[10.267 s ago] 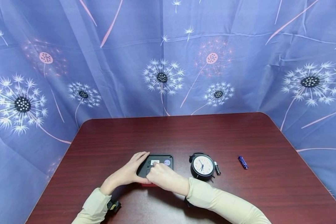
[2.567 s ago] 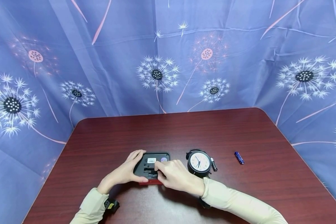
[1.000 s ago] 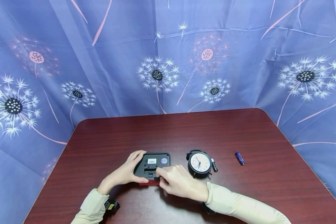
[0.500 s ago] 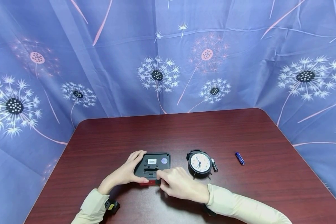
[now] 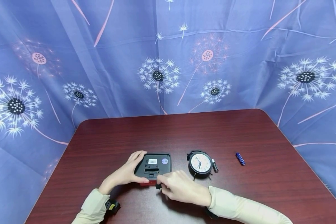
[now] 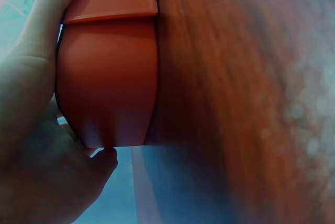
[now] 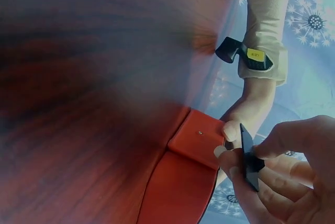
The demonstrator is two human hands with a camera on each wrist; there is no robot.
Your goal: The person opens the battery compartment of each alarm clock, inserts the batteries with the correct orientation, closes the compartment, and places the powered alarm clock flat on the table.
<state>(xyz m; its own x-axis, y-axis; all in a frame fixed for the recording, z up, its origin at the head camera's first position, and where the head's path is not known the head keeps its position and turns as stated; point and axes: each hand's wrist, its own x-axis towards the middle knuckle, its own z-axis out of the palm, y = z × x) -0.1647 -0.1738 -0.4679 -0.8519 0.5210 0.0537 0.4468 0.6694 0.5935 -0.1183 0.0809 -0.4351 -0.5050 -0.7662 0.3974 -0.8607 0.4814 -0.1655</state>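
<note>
A red device with a black back [image 5: 164,168] lies back-side up on the table, with a white barcode label, a round purple sticker and an uncovered battery slot [image 5: 151,170]. My left hand [image 5: 126,170] grips its left end, thumb on the near edge and fingers at the far edge. The left wrist view shows its red side [image 6: 107,77] close up. Just off the near right corner, my right hand [image 5: 183,189] pinches a small black battery cover [image 7: 249,158] between thumb and fingers. The slot's inside is dark.
A black twin-bell style alarm clock [image 5: 200,163] with a white dial lies right of the device. Beside it is a black and silver battery [image 5: 215,165]; farther right lies a blue battery [image 5: 240,159]. A blue dandelion-print curtain [image 5: 123,62] surrounds the dark red table [image 5: 207,130].
The right hand was over the device's back earlier; it has drawn toward the near edge with the battery cover, and the slot is now exposed. The left hand keeps its grip.
</note>
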